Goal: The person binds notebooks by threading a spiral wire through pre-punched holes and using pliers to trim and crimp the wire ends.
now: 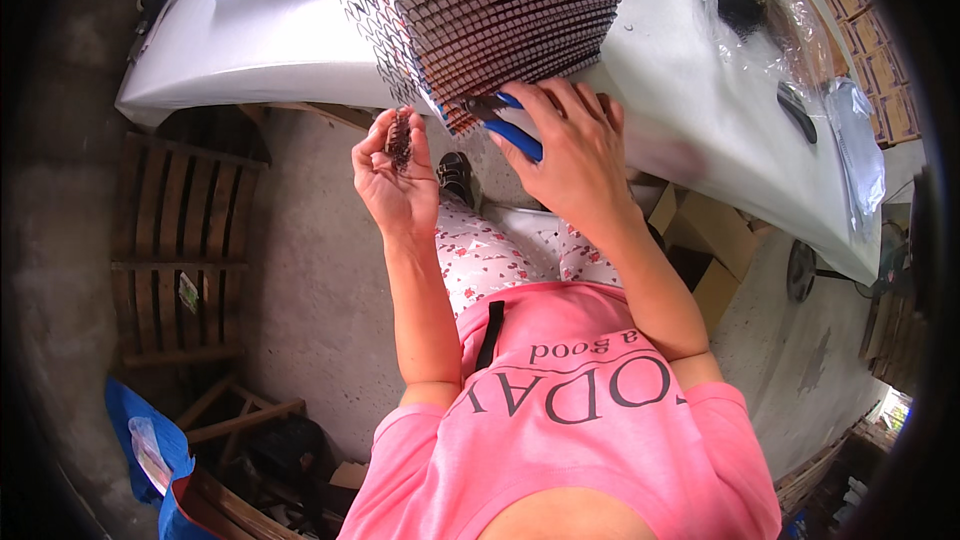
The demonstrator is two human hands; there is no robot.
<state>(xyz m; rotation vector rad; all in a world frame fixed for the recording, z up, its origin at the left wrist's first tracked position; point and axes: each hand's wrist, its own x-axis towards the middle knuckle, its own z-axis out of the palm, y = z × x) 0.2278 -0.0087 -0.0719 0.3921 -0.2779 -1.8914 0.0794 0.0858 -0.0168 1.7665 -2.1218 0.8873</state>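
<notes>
A tall stack of wire-bound books point(520, 10), its black wire loops in many rows, rests at the near edge of a white-covered table point(270, 50). My right hand point(585, 160) is closed round the blue handles of a pair of pliers point(520, 140). The pliers' jaws are at the lower left corner of the stack, by the wire ends; whether they grip a wire is too small to tell. Just left of that corner, my left hand point(395, 190) is turned palm up, its fingers curled round a small bunch of dark wire pieces point(401, 140).
Clear plastic wrapping point(740, 0) and a black-handled tool point(797, 112) lie on the table's right side. An open cardboard box point(710, 235) stands beneath it. Wooden pallets point(185, 250) lean at the left, and a blue sheet point(150, 440) hangs at the lower left.
</notes>
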